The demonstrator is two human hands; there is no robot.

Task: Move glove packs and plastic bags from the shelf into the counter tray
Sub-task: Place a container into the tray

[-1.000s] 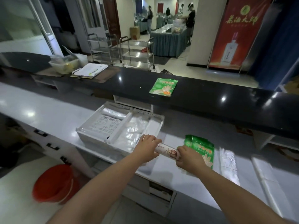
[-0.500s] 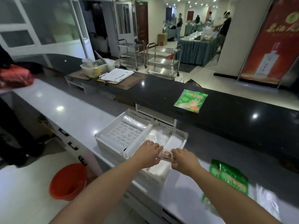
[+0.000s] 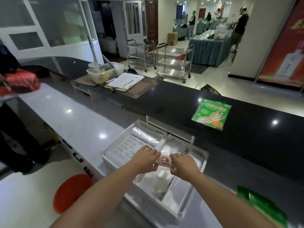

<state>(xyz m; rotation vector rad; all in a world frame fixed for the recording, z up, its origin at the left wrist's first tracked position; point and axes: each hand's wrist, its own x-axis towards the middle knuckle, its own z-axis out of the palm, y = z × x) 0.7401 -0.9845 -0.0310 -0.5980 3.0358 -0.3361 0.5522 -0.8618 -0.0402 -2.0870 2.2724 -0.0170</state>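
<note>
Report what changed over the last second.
The left hand and right hand carried the small roll leftward, from beside the tray to above it, gripping its ends throughout. The green glove pack on the black ledge and the green packs on the counter stayed put.

floor point(image 3: 230, 89) glossy (pale tile) | 2 steel carts point(image 3: 174, 63) | red banner point(image 3: 283, 51) right | glass partition point(image 3: 41, 22) left

It was the service side of a hotel or restaurant banquet hall. A long counter ran across, its white surface point(image 3: 74, 119) set below a glossy black shelf point(image 3: 181, 102) bearing a clipboard of papers point(image 3: 126, 81). Beyond stood steel serving trolleys point(image 3: 174, 63), cloth-skirted tables point(image 3: 209, 51) with people point(image 3: 241, 25) working at them, and a red banner point(image 3: 286, 51) showing a bottle.
</note>
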